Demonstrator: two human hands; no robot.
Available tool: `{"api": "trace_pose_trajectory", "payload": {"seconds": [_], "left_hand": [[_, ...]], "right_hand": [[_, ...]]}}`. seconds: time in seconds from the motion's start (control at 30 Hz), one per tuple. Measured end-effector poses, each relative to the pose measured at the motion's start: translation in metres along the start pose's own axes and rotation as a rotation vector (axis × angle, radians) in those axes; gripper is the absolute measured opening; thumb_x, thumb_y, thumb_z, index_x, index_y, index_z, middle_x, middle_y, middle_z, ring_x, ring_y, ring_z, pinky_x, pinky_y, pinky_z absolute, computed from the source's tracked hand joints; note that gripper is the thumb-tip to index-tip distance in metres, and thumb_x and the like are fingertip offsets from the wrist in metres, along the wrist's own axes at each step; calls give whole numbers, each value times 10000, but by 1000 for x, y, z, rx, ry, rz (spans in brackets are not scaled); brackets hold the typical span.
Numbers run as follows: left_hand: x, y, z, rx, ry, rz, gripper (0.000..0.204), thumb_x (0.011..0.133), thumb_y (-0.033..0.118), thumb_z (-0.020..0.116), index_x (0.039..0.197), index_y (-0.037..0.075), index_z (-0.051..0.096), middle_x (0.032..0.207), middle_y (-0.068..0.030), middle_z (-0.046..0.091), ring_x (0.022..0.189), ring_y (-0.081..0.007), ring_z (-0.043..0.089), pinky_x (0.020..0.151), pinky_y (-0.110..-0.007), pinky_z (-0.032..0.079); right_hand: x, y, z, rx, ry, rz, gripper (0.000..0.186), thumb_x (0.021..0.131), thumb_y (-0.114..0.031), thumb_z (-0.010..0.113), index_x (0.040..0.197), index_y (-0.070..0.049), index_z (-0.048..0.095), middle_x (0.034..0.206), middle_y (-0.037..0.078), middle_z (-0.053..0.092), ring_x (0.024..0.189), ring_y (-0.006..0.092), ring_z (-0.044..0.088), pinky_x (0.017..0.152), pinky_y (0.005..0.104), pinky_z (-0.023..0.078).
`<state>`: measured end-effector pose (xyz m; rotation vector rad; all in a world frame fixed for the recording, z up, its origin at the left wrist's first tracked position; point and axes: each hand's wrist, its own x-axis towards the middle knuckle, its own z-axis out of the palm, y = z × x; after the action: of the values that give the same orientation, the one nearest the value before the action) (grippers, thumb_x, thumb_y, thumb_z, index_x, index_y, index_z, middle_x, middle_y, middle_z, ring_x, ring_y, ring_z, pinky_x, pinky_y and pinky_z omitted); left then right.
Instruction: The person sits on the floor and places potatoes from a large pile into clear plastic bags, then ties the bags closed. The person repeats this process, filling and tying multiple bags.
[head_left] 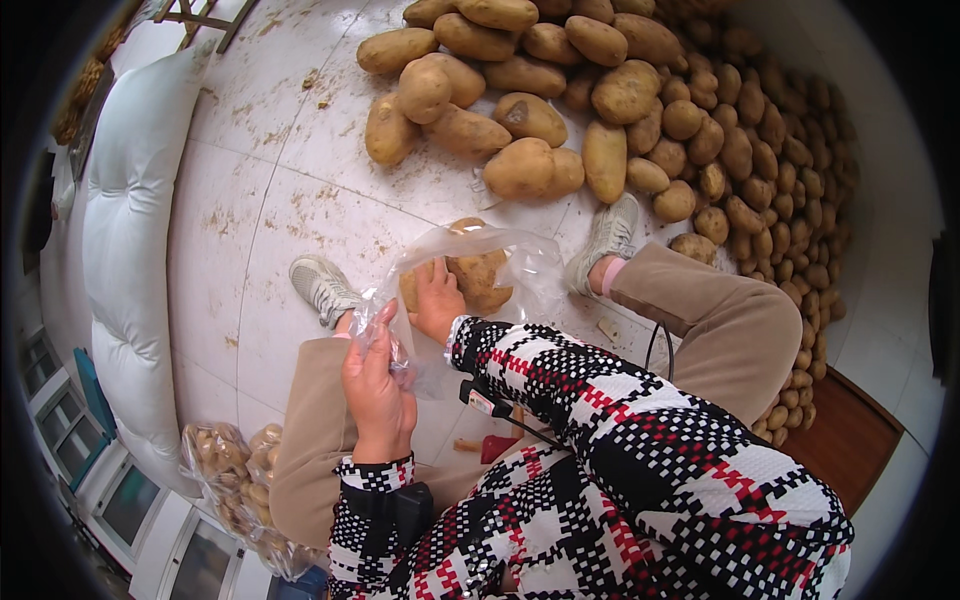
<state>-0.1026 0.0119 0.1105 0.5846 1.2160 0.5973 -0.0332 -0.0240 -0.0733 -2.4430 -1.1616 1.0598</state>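
Note:
Between my feet sits a clear plastic bag (535, 262), its mouth spread wide, with a few potatoes (482, 280) in it. My left hand (378, 392) pinches the near left edge of the bag between thumb and fingers. My right hand (437, 303) reaches in through the mouth, fingers curved over a potato (408, 290) at the bag's left side. Part of that potato is hidden by the hand and the plastic.
A large heap of potatoes (735, 150) covers the far and right floor; bigger loose potatoes (465, 130) lie just beyond the bag. Filled clear bags of potatoes (225, 470) stand by my left leg. A long white cushion (135, 240) runs along the left. Dirt marks the tiles.

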Motion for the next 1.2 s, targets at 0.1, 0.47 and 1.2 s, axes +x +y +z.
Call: {"api": "trace_pose_trajectory", "payload": {"seconds": [0.1,0.47,1.2], "left_hand": [[0,-2,3,-42,15,19,286,902,183,491,1125,13,545,641,84,411,529,2,330,424,-161,224],[-3,-10,6,-48,-98,11,272,908,184,479,1113,23,555,637,81,400,529,-8,329,431,-170,226],[2,-7,11,-129,-184,-124,340,904,226,477,1169,14,509,632,46,373,554,-42,361,461,-183,293]], "right_hand": [[-1,6,-5,11,-68,-29,903,615,-198,735,1339,-85,207,1375,242,190,1114,421,406,903,415,412],[-6,51,-149,627,-719,-251,264,772,-215,632,930,-9,585,792,103,627,698,189,617,618,273,498],[132,124,-184,55,242,234,651,546,-271,771,1029,36,461,1022,245,557,968,353,547,824,369,460]]}}
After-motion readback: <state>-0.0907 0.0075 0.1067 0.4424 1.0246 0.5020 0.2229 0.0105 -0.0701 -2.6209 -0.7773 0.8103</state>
